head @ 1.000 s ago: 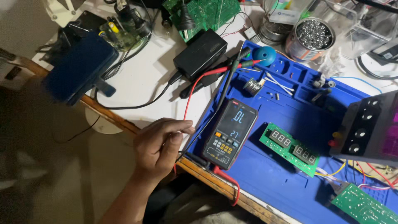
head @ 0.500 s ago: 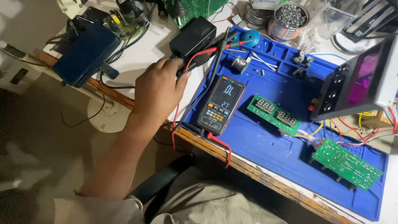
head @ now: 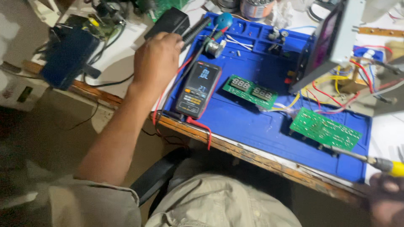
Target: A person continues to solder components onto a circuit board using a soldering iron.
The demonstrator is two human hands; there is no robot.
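My left hand (head: 156, 59) reaches over the table's edge, its fingers curled around the end of a black ribbed test probe (head: 197, 30). Just right of it, a black multimeter (head: 198, 89) with red and black leads lies on the blue work mat (head: 261, 124). Beside the meter sits a green display board (head: 250, 90) with two digit windows. At the bottom right corner my right hand (head: 385, 201), dark and blurred, holds a yellow-handled screwdriver (head: 389, 166). Its metal shaft points at a green circuit board (head: 326, 129) near the mat's front edge.
A grey power-supply box (head: 332, 42) stands tilted at the back right, with red and yellow wires trailing from it. A black adapter (head: 168, 21) and a dark blue box (head: 67, 56) lie at the left. The worn wooden table edge (head: 252, 157) runs along the front.
My left hand has moved up from beside the multimeter to the black probe at the back. The view has shifted right, bringing my right hand and the screwdriver into view.
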